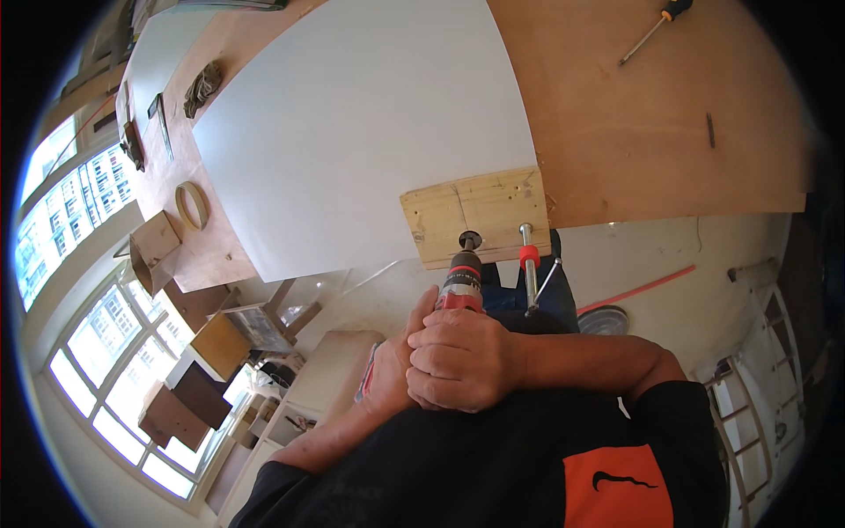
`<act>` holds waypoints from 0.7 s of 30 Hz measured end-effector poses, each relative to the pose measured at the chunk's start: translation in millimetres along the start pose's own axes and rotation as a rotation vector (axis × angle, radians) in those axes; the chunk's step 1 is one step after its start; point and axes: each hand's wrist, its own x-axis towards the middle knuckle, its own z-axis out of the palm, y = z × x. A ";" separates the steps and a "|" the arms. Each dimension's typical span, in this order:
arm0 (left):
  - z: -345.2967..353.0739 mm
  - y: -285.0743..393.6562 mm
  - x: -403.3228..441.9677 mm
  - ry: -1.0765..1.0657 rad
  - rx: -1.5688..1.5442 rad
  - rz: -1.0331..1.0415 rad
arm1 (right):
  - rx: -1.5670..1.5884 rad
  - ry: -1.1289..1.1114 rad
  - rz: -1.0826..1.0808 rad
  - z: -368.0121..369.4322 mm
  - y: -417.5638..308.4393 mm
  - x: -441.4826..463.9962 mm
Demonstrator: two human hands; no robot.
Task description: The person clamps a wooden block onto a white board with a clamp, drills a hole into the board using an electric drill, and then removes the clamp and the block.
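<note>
My left hand [387, 374] and my right hand [462, 359] are both closed around a power drill [461, 283], close in front of my chest. The right hand lies over its rear and covers most of its body. Forward of my hands, the drill's black and red chuck points at a wooden board [480, 207]. Its bit sits at a round dark hole [471, 238] near the board's front edge; how deep it reaches cannot be made out. To the right of the hole, a clamp [530, 264] with a red collar grips the board at the table edge.
The board rests on a large white sheet [370, 132] on a plywood tabletop [651, 167]. A screwdriver [647, 37] and a thin bit [710, 129] lie at right. At left are a tape roll [191, 206] and a crumpled cloth [203, 88]. A red strip [638, 289] lies on the floor.
</note>
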 end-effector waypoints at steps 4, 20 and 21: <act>8.4 -8.8 0.3 -0.004 0.010 -0.025 | 0.026 0.057 -0.015 2.0 2.1 2.8; 20.5 -27.0 -2.1 -0.052 0.107 -0.037 | 0.019 -0.013 -0.012 -1.3 5.7 -1.0; 20.4 -22.6 -0.7 -0.039 0.101 -0.047 | 0.019 -0.017 -0.009 -1.4 5.9 -0.9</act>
